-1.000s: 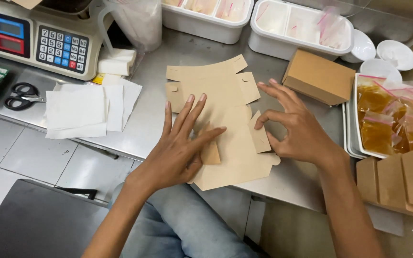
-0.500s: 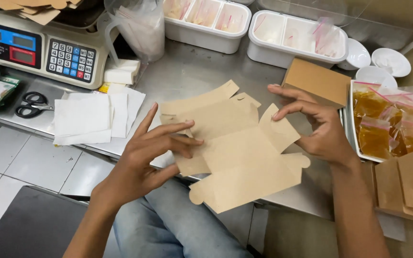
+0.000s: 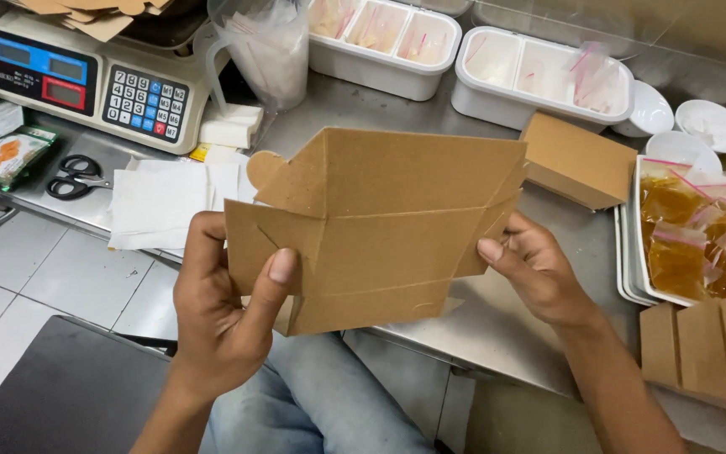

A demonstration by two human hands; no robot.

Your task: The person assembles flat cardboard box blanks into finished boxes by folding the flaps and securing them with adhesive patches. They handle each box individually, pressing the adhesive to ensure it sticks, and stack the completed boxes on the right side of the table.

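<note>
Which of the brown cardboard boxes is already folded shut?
The closed box lying on the steel counter beside the white trays; the box blank between both hands is open.

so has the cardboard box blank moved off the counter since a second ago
Yes. The cardboard box blank lay flat on the steel counter before; now both hands, left hand and right hand, hold it lifted toward the camera, covering the counter beside the closed brown box.

One cardboard blank [image 3: 380, 227], one scale [image 3: 86, 80], one scissors [image 3: 77, 176], two white tubs [image 3: 384, 38], three small bowls [image 3: 712, 126]
</note>
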